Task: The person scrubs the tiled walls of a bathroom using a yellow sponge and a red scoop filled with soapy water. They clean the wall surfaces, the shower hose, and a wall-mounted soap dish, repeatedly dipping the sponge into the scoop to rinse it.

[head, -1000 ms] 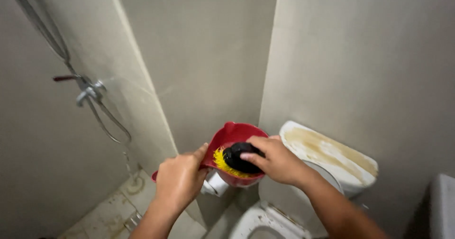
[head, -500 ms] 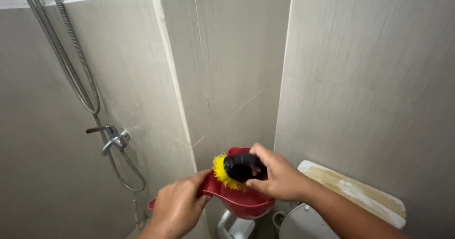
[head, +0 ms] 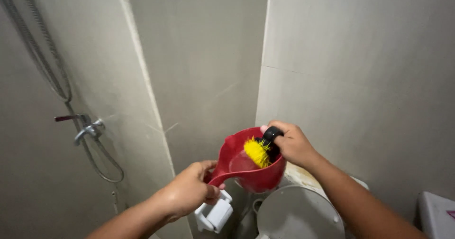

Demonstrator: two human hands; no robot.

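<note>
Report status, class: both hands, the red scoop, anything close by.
Left hand grips red scoop by its handle. Right hand holds yellow-bristled brush inside it. Toilet directly below.

Single head-worn view, looking forward and slightly down into a tiled bathroom corner, close over both forearms, left hand (head: 189, 191) and right hand (head: 294, 144) near the lower middle, shower tap (head: 87, 130) at left, toilet lid (head: 298, 215) at bottom edge.

Brush (head: 258, 152) sits in the dipper (head: 251, 165) — toilet (head: 298, 215) below it, shower tap (head: 87, 129) far left.
</note>
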